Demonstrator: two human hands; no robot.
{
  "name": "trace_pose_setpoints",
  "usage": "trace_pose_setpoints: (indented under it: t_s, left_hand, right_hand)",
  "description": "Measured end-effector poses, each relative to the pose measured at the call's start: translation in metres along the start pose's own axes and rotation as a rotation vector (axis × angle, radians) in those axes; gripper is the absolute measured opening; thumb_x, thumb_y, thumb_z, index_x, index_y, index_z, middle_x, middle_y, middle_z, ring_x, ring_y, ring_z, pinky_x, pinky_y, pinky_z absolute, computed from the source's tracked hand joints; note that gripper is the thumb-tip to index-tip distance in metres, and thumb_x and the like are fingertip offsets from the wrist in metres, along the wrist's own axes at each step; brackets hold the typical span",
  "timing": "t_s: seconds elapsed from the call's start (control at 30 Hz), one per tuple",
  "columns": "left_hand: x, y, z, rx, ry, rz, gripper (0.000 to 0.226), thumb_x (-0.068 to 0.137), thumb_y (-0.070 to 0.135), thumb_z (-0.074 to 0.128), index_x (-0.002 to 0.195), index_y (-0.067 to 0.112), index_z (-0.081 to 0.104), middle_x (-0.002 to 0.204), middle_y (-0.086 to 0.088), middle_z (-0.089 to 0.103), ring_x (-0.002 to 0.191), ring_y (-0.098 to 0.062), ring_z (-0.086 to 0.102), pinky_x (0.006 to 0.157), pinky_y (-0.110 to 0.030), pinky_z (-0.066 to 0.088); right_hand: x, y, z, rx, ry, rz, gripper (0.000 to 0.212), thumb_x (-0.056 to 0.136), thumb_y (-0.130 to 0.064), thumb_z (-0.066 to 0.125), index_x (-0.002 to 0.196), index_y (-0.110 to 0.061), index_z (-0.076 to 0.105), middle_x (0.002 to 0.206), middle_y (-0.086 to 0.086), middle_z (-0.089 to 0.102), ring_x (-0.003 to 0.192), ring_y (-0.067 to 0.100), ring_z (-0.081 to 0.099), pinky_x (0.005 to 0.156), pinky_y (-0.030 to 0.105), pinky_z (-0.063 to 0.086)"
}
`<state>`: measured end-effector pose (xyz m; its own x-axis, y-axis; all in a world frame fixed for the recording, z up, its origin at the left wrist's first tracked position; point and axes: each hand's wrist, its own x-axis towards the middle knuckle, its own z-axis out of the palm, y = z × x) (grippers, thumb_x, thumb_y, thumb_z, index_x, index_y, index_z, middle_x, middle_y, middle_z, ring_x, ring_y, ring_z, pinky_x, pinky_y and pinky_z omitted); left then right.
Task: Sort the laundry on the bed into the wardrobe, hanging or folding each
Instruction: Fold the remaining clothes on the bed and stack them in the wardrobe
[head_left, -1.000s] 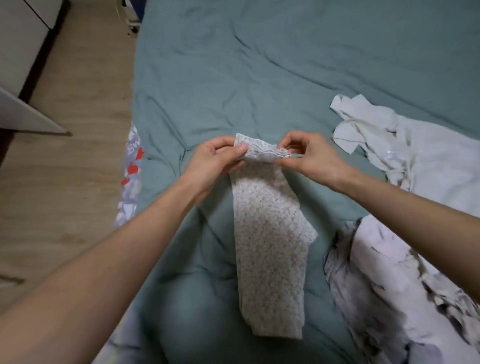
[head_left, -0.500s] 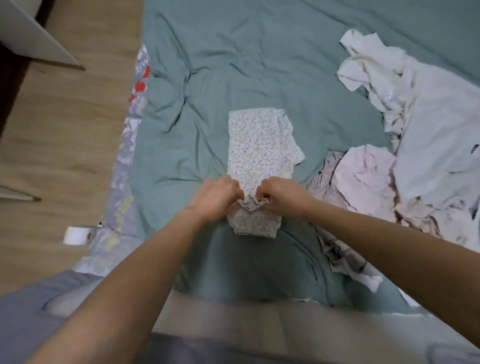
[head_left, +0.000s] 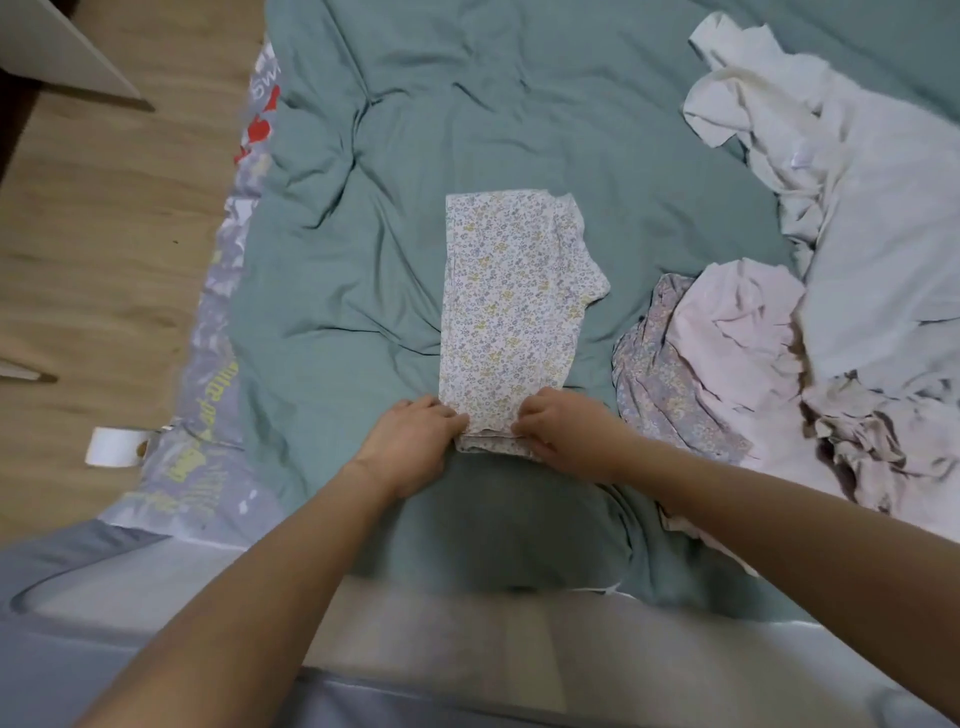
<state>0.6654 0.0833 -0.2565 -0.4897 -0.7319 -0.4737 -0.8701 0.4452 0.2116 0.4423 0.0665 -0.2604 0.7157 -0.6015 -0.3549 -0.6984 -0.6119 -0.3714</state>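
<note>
Teal bedcover (head_left: 519, 130), matte, creased. Crumpled pale laundry heap (head_left: 857, 270), cut off at right edge. Floral garment (head_left: 509, 312), folded oblong, flat at bed centre. Left hand (head_left: 410, 447) and right hand (head_left: 566, 431) pinch its near hem; fingertips partly hidden.

I saw a white garment (head_left: 511, 301) with tiny yellow-and-blue flowers on a teal bedcover (head_left: 519, 114), pale pink and white laundry (head_left: 831, 291) at right.
</note>
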Motion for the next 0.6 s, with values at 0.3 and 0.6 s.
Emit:
trace_pose_setpoints:
  t_s: [0.3,0.6]
  left_hand:
    - [0.115,-0.037,-0.08,-0.755,0.516,-0.51,0.029,0.097,0.02,0.048,0.119,0.007,0.061,0.106,-0.007,0.067,0.099,-0.023,0.061,0.08,-0.026,0.044]
    - [0.179,-0.063,-0.091,-1.145,0.51,-0.69,0.039,0.09,0.035,0.064,0.061,0.014,0.047,0.061,-0.004,0.049,0.057,-0.018,0.043,0.057,-0.03,0.039]
  right_hand:
    - [0.094,0.079,-0.083,0.426,0.638,0.663,0.022,0.093,-0.02,0.052,0.108,-0.005,0.06,0.108,0.013,0.061,0.101,0.027,0.055,0.081,0.029,0.038]
    - [0.138,0.123,-0.098,0.831,0.687,1.155,0.04,0.082,-0.045,0.064,0.064,-0.016,0.043,0.07,0.004,0.047,0.07,0.024,0.044,0.066,0.03,0.037]
